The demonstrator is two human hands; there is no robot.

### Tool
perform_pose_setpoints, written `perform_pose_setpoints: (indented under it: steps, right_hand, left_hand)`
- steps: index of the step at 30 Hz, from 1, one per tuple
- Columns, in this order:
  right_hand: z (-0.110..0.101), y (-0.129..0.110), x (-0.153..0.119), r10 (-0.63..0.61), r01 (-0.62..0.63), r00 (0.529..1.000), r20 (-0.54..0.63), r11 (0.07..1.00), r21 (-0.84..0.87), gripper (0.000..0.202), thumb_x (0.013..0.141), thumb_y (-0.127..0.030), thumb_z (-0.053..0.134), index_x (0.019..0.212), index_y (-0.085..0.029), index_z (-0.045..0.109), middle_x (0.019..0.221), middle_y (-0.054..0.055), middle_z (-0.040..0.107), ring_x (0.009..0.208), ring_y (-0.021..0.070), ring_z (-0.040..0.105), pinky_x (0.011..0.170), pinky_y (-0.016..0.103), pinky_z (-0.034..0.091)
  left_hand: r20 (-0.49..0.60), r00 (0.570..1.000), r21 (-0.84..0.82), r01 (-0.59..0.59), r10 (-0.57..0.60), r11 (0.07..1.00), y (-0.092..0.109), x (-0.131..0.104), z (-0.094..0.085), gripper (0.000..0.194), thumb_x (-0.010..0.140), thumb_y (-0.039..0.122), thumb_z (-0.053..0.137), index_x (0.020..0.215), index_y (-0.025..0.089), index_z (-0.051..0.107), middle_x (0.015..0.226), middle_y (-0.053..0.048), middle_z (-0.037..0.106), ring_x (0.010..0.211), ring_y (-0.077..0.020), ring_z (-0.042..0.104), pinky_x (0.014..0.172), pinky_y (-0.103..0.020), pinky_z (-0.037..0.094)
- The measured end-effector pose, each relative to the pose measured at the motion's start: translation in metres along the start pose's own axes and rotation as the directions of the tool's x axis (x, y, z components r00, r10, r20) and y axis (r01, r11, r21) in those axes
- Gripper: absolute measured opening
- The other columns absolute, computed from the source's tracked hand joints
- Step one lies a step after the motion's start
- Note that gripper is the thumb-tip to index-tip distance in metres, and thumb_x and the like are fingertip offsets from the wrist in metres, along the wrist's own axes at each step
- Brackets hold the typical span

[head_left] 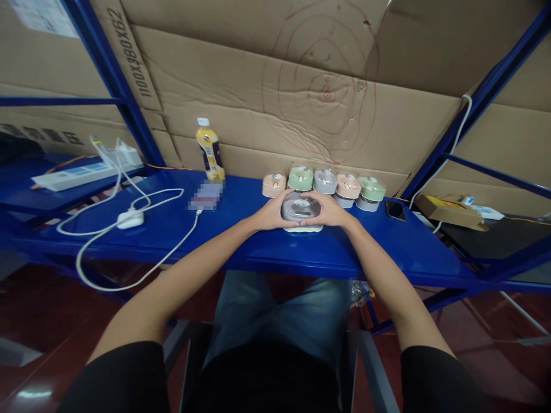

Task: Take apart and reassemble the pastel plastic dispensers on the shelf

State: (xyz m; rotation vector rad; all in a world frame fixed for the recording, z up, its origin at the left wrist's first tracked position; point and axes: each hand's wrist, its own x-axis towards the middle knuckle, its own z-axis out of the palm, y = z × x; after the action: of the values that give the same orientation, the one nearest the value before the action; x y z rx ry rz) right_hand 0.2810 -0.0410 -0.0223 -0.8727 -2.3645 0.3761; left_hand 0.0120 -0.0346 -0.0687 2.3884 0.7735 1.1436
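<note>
Black shirt [267,376] foremost, beyond it left hand [272,213] and right hand [332,211] closed around a grey container [298,210].

The setting is looking like a workshop or warehouse. Blue metal posts [107,69] are framing a blue workbench [258,248], printed cardboard sheets [206,69] are forming its back wall, and a power strip [84,174] is lying nearby.
</note>
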Motion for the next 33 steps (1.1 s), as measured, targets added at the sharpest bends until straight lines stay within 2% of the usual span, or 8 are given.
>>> perform_pose_setpoints:
  steps: [13,15,18,20,23,25,31,33]
  right_hand:
    - [0.011,0.012,0.002,0.049,-0.049,0.987,0.152,0.999,-0.007,0.115,0.062,-0.068,0.102,0.162,-0.026,0.061,0.154,0.015,0.068,0.144,0.0436,0.063,0.128,0.062,0.048]
    - [0.005,0.012,0.001,0.093,-0.094,0.991,0.095,0.996,0.0,0.116,0.064,-0.073,0.098,0.162,-0.023,0.06,0.157,0.018,0.066,0.144,0.0445,0.063,0.126,0.063,0.049]
    - [-0.009,0.009,-0.001,0.164,-0.159,0.977,-0.138,0.986,0.04,0.091,0.088,-0.081,0.074,0.158,-0.024,0.062,0.152,0.019,0.069,0.138,0.0409,0.067,0.119,0.061,0.054]
    - [-0.019,0.006,-0.001,0.184,-0.176,0.927,-0.327,0.983,0.055,0.073,0.102,-0.079,0.054,0.15,-0.025,0.067,0.147,0.017,0.072,0.134,0.0376,0.069,0.116,0.057,0.056]
    - [-0.032,0.005,-0.002,0.215,-0.23,0.822,-0.528,0.972,0.036,0.064,0.108,-0.074,0.041,0.137,-0.027,0.073,0.137,0.015,0.077,0.129,0.0355,0.07,0.115,0.055,0.056]
    - [-0.037,0.01,-0.002,0.243,-0.291,0.755,-0.609,0.956,0.021,0.061,0.109,-0.072,0.039,0.129,-0.026,0.075,0.13,0.015,0.079,0.125,0.0355,0.07,0.115,0.055,0.054]
    - [-0.053,0.048,-0.01,0.322,-0.483,0.566,-0.759,0.876,0.011,0.063,0.112,-0.065,0.028,0.123,-0.022,0.073,0.125,0.021,0.073,0.128,0.0378,0.067,0.119,0.057,0.05]
    - [-0.062,0.065,-0.017,0.371,-0.58,0.453,-0.811,0.813,0.048,0.065,0.113,-0.063,0.026,0.132,-0.02,0.07,0.132,0.024,0.068,0.137,0.0412,0.062,0.123,0.062,0.046]
  left_hand:
    - [0.131,0.991,0.111,0.012,-0.026,0.994,0.005,0.001,-0.007,0.099,0.072,0.059,0.093,0.158,0.024,0.06,0.153,-0.02,0.071,0.14,-0.0445,0.07,0.12,-0.064,0.056]
    - [0.076,0.996,0.117,0.043,-0.052,0.992,0.006,0.001,-0.013,0.096,0.071,0.058,0.093,0.154,0.021,0.063,0.152,-0.02,0.072,0.141,-0.0444,0.069,0.123,-0.062,0.053]
    - [-0.096,0.988,0.116,0.13,-0.119,0.985,0.005,0.004,-0.031,0.093,0.074,0.057,0.092,0.152,0.016,0.064,0.155,-0.02,0.069,0.145,-0.0427,0.066,0.127,-0.058,0.049]
    - [-0.316,0.927,0.12,0.248,-0.2,0.961,0.003,0.01,-0.045,0.091,0.079,0.056,0.089,0.154,0.014,0.061,0.157,-0.021,0.067,0.147,-0.0418,0.064,0.129,-0.056,0.047]
    - [-0.623,0.708,0.1,0.494,-0.333,0.864,-0.004,0.027,-0.06,0.091,0.083,0.052,0.088,0.158,0.013,0.054,0.158,-0.023,0.063,0.152,-0.0441,0.058,0.13,-0.056,0.044]
    - [-0.69,0.597,0.07,0.619,-0.41,0.782,-0.01,0.042,-0.063,0.091,0.083,0.051,0.091,0.157,0.014,0.052,0.156,-0.025,0.062,0.154,-0.0472,0.055,0.13,-0.058,0.044]
    - [-0.647,0.532,0.086,0.763,-0.546,0.641,-0.021,0.084,-0.033,0.081,0.081,0.048,0.092,0.145,0.013,0.056,0.152,-0.034,0.058,0.147,-0.0558,0.057,0.122,-0.066,0.047]
    - [-0.664,0.529,0.111,0.769,-0.528,0.63,-0.022,0.091,-0.019,0.082,0.082,0.05,0.091,0.146,0.012,0.056,0.152,-0.036,0.057,0.146,-0.0576,0.056,0.12,-0.069,0.046]
